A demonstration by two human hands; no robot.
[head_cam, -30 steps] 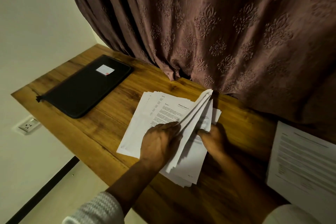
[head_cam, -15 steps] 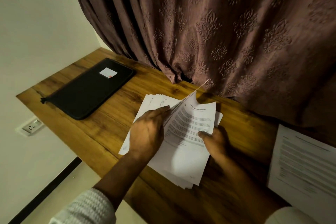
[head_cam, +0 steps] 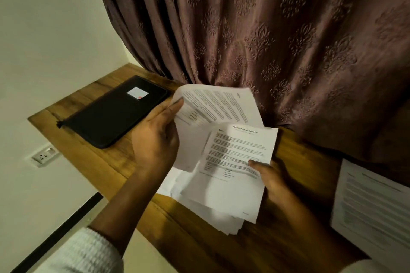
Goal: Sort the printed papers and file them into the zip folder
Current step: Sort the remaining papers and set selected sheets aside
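Note:
My left hand [head_cam: 156,137] grips a bundle of printed sheets [head_cam: 218,106] and holds it lifted above the desk, the top edge curling toward the curtain. My right hand [head_cam: 271,178] holds the right edge of a printed page [head_cam: 235,162], thumb on top; that page lies over the rest of the loose stack [head_cam: 213,215] on the wood. The black zip folder [head_cam: 111,117] lies zipped shut at the left end of the desk, a small white label on its cover, apart from both hands.
A wooden desk [head_cam: 221,246] runs along a brown patterned curtain [head_cam: 277,40]. A separate printed sheet [head_cam: 372,201] lies at the right end. A wall socket [head_cam: 44,156] sits below the desk's left edge.
My left hand has lifted a bundle of sheets off the stack and raised it up and leftward. The right hand now holds the page that was uncovered.

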